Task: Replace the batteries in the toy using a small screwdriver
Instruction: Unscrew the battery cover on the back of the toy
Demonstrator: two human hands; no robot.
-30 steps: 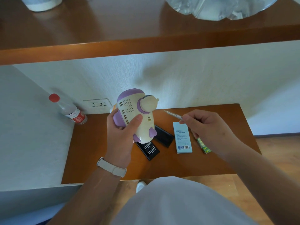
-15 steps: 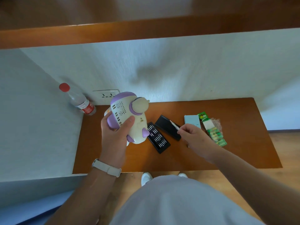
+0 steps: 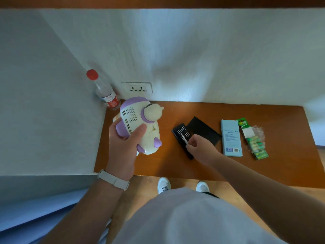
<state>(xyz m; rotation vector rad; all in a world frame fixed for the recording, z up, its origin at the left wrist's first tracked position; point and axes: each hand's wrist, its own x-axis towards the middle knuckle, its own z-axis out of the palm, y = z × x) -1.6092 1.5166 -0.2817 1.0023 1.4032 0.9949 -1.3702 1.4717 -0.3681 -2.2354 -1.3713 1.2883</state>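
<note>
My left hand (image 3: 124, 147) grips a cream and purple toy (image 3: 140, 124) above the left part of the wooden table (image 3: 237, 168), its speaker grille facing up. My right hand (image 3: 200, 148) pinches a thin silver screwdriver (image 3: 184, 138), whose tip lies over the open black bit tray (image 3: 181, 133). The tray's black lid (image 3: 204, 130) lies just right of it. A green pack of batteries (image 3: 254, 140) sits at the right.
A light blue box (image 3: 231, 138) lies between the lid and the batteries. A red-capped water bottle (image 3: 105, 92) stands in the back left corner by a wall socket (image 3: 137, 88). White walls close in at the left and back. My white shoes (image 3: 164, 184) show below the table edge.
My right hand has come down and left with the screwdriver, from above the blue box to the bit tray. The head view has tilted down, dropping the upper shelf from sight.
</note>
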